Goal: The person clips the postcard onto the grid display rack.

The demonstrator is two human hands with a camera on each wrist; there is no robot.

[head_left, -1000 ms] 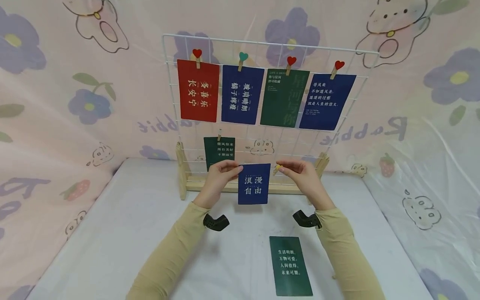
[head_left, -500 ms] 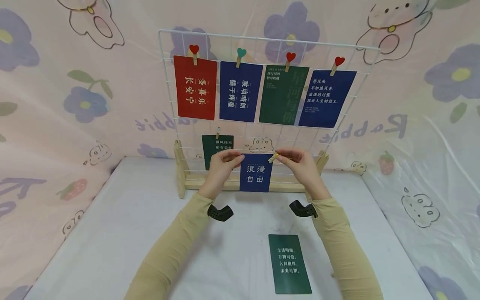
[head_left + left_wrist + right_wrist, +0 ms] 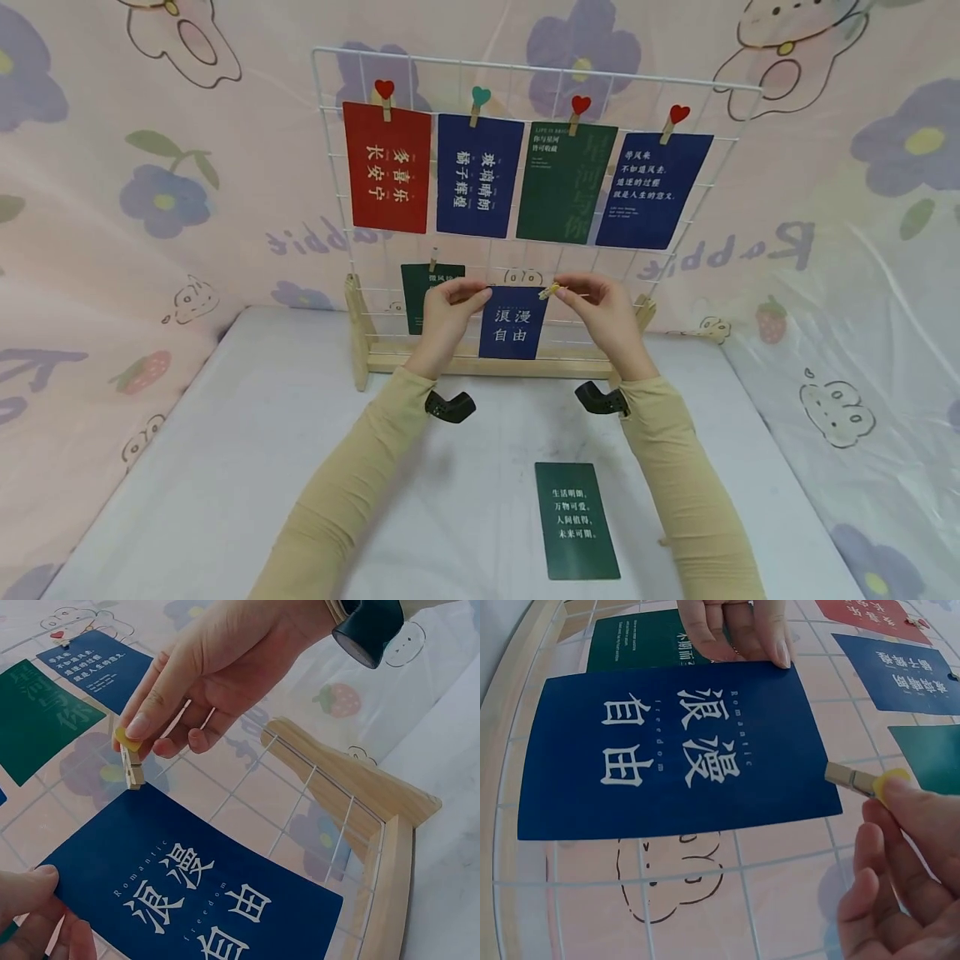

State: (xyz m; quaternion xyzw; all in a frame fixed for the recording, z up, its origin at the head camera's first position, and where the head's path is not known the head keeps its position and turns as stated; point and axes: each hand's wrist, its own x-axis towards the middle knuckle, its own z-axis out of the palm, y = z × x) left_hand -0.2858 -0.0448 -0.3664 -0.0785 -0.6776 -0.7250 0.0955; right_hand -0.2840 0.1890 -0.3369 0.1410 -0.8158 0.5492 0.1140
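My left hand [image 3: 447, 321] pinches the upper left corner of a blue card [image 3: 512, 323] with white Chinese characters, holding it upright in front of the lower part of a white wire grid rack [image 3: 480, 252]. Between thumb and finger, my right hand [image 3: 603, 317] pinches a small wooden clothespin [image 3: 853, 779] with a yellow top. The clothespin's tip is right at the card's upper right edge, as both wrist views show. Just behind my left hand, a green card [image 3: 412, 300] hangs from a clip, partly hidden by that hand.
Along the rack's upper row hang a red card [image 3: 387, 169], a blue card [image 3: 480, 177], a green card [image 3: 567, 185] and another blue card [image 3: 654, 193], on heart-topped clothespins. Another green card [image 3: 577, 521] lies on the white table [image 3: 300, 467]. Wooden feet [image 3: 358, 337] support the rack.
Both hands have moved forward toward the rack, carrying the blue card and the clothespin. The clothespin has come from beside the card to its upper right corner.
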